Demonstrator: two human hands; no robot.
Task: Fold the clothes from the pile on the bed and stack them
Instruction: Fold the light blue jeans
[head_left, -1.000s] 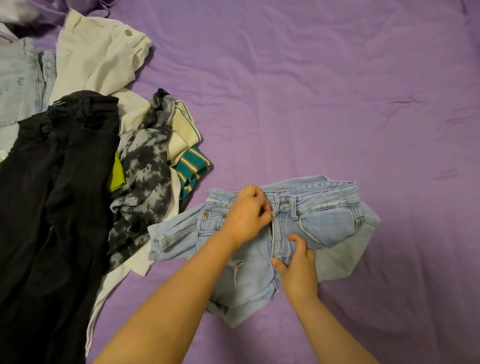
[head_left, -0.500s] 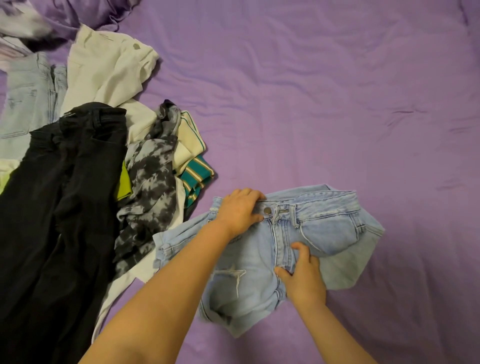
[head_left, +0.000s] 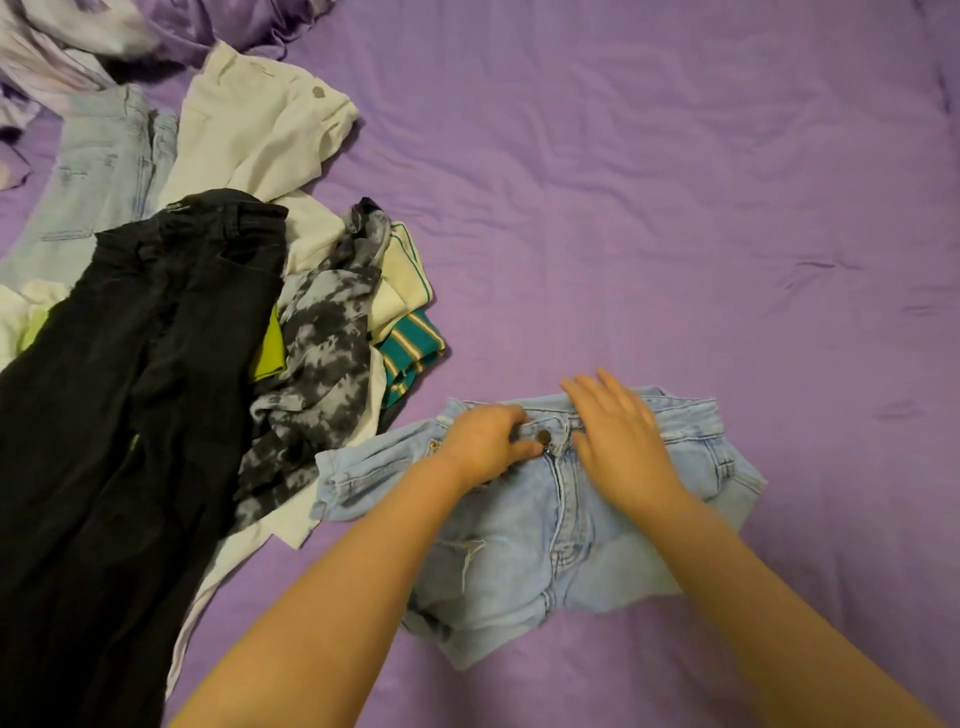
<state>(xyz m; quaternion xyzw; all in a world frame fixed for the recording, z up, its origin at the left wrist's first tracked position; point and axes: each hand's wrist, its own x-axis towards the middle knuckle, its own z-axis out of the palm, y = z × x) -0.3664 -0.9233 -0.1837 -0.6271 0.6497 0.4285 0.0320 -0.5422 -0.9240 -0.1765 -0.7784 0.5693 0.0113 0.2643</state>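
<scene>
Closest in, two bare forearms reach out over the purple bed sheet (head_left: 649, 208) toward a pair of light blue denim shorts (head_left: 519, 545) that lies front side up, waistband at the far edge and leg openings toward the person. The shorts sit directly under both hands, a little right of centre on the bed, with one leg cuff bunched out to the left.

The left hand (head_left: 485, 441) rests on the left half of the waistband, its fingers curled down and pinching the denim just beside the metal button (head_left: 543, 436). The right hand (head_left: 618, 436) lies flat and spread on the right half of the waistband, palm down, fingers splayed and gripping nothing. The two hands are close together, with only the button and fly between them.

Beyond and to the left lies the unfolded pile, its nearest edge touching the shorts' left cuff: long black jeans (head_left: 130, 415), a grey tie-dye garment (head_left: 317, 353), a teal striped piece (head_left: 410, 345), a cream garment (head_left: 260, 119) and pale blue jeans (head_left: 98, 171) farther back. A crumpled purple and white cloth (head_left: 62, 47) fills the far left corner.
</scene>
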